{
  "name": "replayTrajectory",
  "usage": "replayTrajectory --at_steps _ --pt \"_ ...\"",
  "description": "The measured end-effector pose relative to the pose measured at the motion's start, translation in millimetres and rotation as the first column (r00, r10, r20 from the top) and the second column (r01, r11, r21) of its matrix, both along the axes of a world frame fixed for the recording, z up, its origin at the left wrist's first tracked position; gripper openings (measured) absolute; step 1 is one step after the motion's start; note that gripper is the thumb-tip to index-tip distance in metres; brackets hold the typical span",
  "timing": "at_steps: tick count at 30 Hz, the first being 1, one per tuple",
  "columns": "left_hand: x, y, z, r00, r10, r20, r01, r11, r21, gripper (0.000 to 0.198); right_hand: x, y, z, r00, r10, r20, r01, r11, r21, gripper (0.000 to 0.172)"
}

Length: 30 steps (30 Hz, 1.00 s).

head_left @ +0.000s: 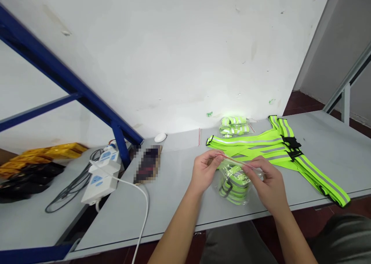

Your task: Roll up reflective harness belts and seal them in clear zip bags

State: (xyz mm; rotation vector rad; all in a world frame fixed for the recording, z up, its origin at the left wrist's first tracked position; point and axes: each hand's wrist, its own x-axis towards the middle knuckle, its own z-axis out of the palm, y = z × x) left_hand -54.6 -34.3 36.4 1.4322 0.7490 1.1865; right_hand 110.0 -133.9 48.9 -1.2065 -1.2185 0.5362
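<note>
Between my hands hangs a clear zip bag (234, 185) holding a folded neon-green reflective strap with a black buckle. My left hand (205, 169) pinches the left end of its red-lined zip edge. At the other end, my right hand (268, 183) grips the same edge between thumb and fingers. Just behind the bag, several neon-green reflective straps (261, 142) with grey stripes and black buckles lie spread on the grey table (174, 202). Against the wall rests another bagged bundle of green straps (234, 126).
A flat zip bag (188, 137) lies by the wall, near a white oval object (160, 137). Left of my hands are a blurred-out item (147, 165), a white cable (145, 202) and white power strips (101, 175). Yellow packages (55, 154) sit farther left, past a blue frame (75, 86).
</note>
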Motion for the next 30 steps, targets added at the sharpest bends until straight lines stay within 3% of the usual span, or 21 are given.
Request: replayTrajectory --at_steps 7,11,16,21,23,26,30 --pt "-2 2 -1.6 0.995 -0.103 0.008 0.103 0.994 -0.044 0.034 3 1 -1.0 1.0 -0.028 -0.002 0.028 1.0 -0.004 0.009" --pt "-1 3 -5.0 0.998 -0.041 0.05 0.044 0.997 -0.059 0.021 4 1 -1.6 1.0 -0.008 -0.001 0.008 1.0 0.001 0.008" --pt "-1 3 -8.3 0.996 0.011 0.094 -0.011 1.0 -0.003 0.019 0 0 -1.8 1.0 0.005 -0.008 -0.005 1.0 -0.007 0.008" --pt "2 -2 -1.8 0.992 -0.119 0.047 0.121 0.992 -0.024 0.041 -1 1 -4.2 1.0 -0.027 -0.013 0.027 1.0 -0.01 0.01" --pt "4 -3 -0.6 0.986 -0.168 0.023 0.169 0.983 -0.073 0.038 -3 1 -4.5 1.0 -0.027 0.001 0.027 1.0 -0.008 0.01" --pt "7 -4 -2.2 0.989 -0.137 0.049 0.143 0.979 -0.143 0.031 -6 1 -4.2 1.0 -0.02 0.01 0.02 1.0 -0.001 0.009" --pt "6 -4 -3.8 0.996 -0.061 0.067 0.068 0.991 -0.115 0.03 -11 1 -3.0 1.0 -0.01 0.004 0.01 1.0 0.0 0.01"
